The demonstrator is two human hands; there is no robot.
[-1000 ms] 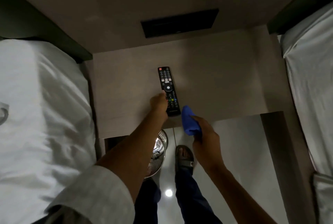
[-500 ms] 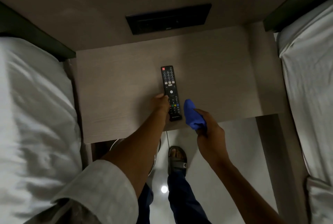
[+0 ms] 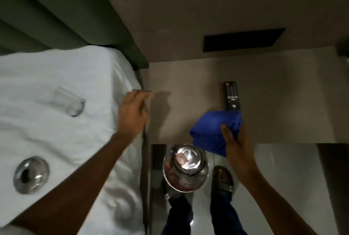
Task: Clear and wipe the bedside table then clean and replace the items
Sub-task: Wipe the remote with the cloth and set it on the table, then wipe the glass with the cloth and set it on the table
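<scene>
Left hand [image 3: 133,114] has let go of the remote [image 3: 232,96] and moved off to the desk's left edge, over the bed [image 3: 56,131], fingers loosely spread, holding nothing. Right hand [image 3: 238,140] still grips the blue cloth [image 3: 209,131] at the desk's front edge, cloth covering the remote's near end. Desk [image 3: 283,102] is pale wood against a beige wall. A glass [image 3: 69,103] and metal lid [image 3: 31,175] lie on the white bed; a steel bin [image 3: 186,168] stands on the floor below.
</scene>
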